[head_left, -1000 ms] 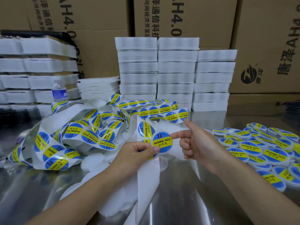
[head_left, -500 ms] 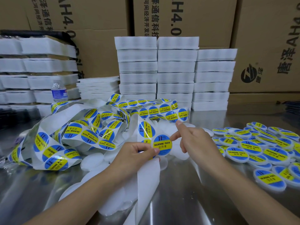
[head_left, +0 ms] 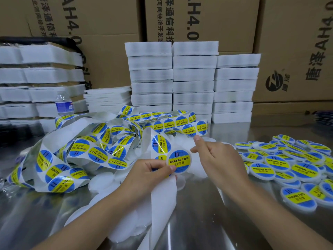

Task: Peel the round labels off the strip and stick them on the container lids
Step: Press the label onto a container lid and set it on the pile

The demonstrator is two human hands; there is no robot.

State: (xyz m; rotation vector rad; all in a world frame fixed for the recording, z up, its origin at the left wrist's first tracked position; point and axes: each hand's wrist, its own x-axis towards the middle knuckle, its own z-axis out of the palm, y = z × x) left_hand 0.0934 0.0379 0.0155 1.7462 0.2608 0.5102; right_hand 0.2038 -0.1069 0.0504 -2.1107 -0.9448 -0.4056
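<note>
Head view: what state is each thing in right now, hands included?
strip, bare below the left hand, labels on above.
held lid, label on, pinched by the left hand together with the strip.
right hand, beside the held lid, holds nothing.
labelled lids, heaped at right.
bare lids, unlabelled, lying loose.
water bottle, upright.

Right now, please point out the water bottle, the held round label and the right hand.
water bottle [head_left: 64, 105], head view, on its blue wrapper.
held round label [head_left: 178, 161], head view, on its yellow band.
right hand [head_left: 220, 157], head view, on its back.
</note>
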